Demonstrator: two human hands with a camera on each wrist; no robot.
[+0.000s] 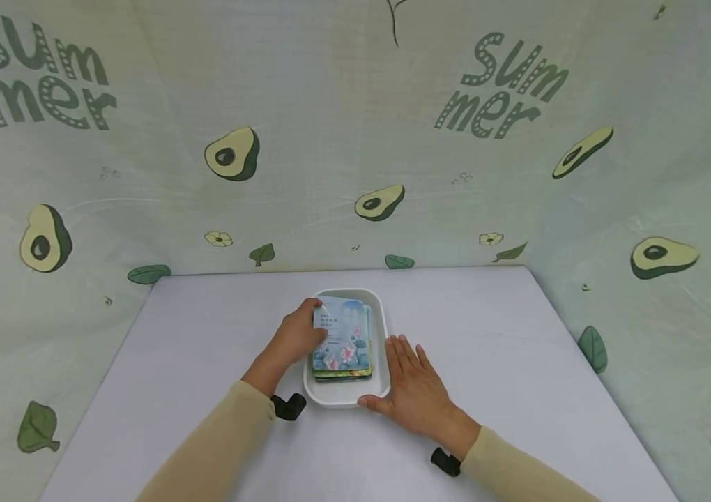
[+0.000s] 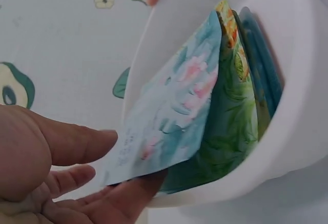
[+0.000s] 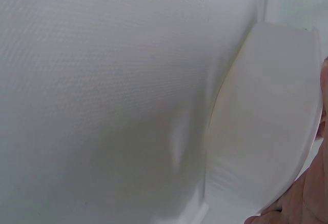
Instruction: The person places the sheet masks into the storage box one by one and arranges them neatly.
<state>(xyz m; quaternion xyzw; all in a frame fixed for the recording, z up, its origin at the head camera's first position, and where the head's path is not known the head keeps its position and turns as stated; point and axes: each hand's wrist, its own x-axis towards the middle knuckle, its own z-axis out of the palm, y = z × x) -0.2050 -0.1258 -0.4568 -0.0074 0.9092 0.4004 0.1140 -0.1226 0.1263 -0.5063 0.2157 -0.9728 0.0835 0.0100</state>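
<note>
A white tray (image 1: 338,394) with rounded corners holds a stack of flat printed sachets. The top one, a light blue sachet (image 1: 344,333) with pink flowers, is pinched at its left edge by my left hand (image 1: 295,337). In the left wrist view the thumb lies over this sachet's edge with fingers beneath, and the sachet tilts up from a green and yellow sachet (image 2: 230,126). My right hand (image 1: 417,388) rests along the tray's right rim, fingers straight, thumb at the near right corner. The right wrist view shows the tray's outer wall (image 3: 261,116) beside that hand.
The tray stands on a white table (image 1: 217,307). Behind and at the sides hangs a pale cloth (image 1: 305,104) printed with avocados, leaves and lettering. Each wrist carries a small black mount, and the sleeves are beige.
</note>
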